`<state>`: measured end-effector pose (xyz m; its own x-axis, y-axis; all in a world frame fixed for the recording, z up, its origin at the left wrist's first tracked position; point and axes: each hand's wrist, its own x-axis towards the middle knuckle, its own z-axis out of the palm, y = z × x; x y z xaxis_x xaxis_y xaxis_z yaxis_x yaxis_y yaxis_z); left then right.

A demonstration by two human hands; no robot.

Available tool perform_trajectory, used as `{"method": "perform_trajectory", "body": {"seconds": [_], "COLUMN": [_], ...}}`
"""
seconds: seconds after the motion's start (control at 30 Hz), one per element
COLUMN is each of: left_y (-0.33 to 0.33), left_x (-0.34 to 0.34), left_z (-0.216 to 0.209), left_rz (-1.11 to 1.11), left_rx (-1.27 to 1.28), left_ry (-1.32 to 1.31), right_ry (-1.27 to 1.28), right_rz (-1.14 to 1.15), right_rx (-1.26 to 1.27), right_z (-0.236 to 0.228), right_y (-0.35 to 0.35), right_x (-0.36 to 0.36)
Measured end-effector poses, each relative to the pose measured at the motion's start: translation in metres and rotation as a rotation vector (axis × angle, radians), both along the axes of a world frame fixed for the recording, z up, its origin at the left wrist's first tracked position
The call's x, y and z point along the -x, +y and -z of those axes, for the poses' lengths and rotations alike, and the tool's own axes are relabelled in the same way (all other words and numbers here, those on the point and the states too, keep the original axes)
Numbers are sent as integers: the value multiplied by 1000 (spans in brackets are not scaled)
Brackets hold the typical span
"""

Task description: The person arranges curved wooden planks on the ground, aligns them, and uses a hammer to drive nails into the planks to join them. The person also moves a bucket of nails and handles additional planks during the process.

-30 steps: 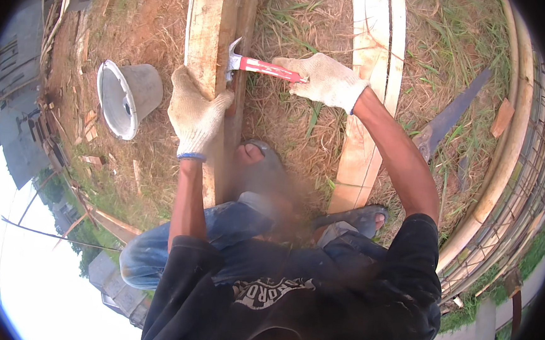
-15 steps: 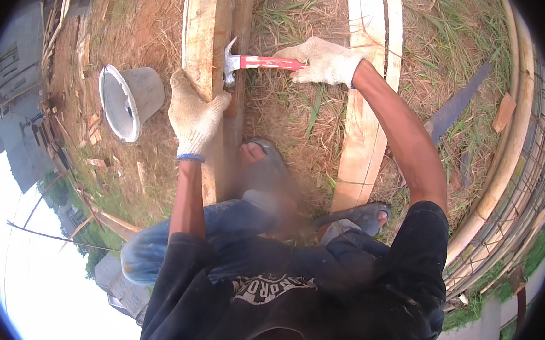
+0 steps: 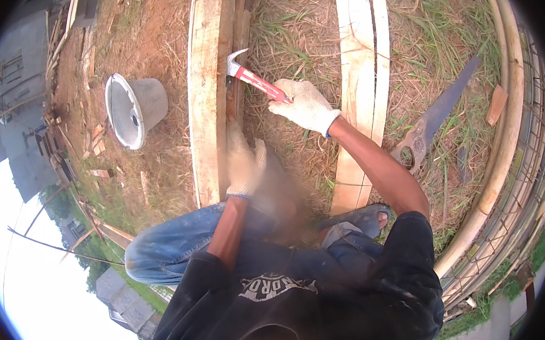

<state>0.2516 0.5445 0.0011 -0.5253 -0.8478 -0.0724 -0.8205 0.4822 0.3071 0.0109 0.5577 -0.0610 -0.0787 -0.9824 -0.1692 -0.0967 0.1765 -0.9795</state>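
My gloved right hand [image 3: 307, 107] is wrapped round the red handle of a claw hammer [image 3: 259, 83]. The hammer's metal head lies against the side of a long timber beam [image 3: 203, 89], its claw pointing up and away. Close to my knee, my gloved left hand [image 3: 242, 168] is beside the beam's right side, smeared by motion, so its fingers cannot be made out. A darker, narrower timber [image 3: 240, 35] runs alongside the beam.
Two pale planks [image 3: 357, 81] lie to the right. Beyond them are a handsaw [image 3: 437, 112], a small wood block [image 3: 497, 105] and bamboo poles [image 3: 509, 123] by wire mesh. A grey bucket [image 3: 151, 103] lies tipped at left, among wood scraps.
My left hand has come off the beam's top and moved right and nearer to me. My right hand has lowered and drawn nearer, tilting the hammer, which it still holds.
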Motion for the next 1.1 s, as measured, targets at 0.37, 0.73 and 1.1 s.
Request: {"method": "perform_trajectory", "body": {"seconds": [0.37,0.73,1.1], "left_y": [-19,-22,-26], "left_x": [-7,19,9], "left_z": [21,-16,-3], "left_rz": [-244,-593,-606], "left_rx": [-225,-624,-619], "left_ry": [252,167,12], "right_ry": [31,74,71], "right_rz": [313,542,645], "right_rx": [90,165,137], "right_z": [-13,-29,-31], "right_y": [45,57,53], "right_x": [-62,-82,-103]}}
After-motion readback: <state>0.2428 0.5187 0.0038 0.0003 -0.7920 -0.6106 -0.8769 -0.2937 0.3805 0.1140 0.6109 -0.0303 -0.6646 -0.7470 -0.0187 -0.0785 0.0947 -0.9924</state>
